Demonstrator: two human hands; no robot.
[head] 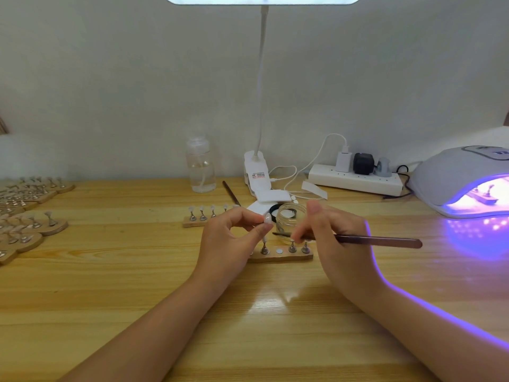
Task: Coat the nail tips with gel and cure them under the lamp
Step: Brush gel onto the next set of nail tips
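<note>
Our left hand (231, 238) pinches 1 nail tip (267, 218); right hand (334, 232) grips the brush (358, 239). Tip could slip w/ brush pressure, smearing gel

Left hand (234, 235) raised, thumb and forefinger pinched; right hand (334, 232) curled in a pen-like grip.

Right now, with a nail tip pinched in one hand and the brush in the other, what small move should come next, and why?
Probably bring the brush tip up to the nail tip. The left hand pinches the tip aloft off the wooden holder, and the right hand holds the bristles just below it, beside the open glass jar.
</note>
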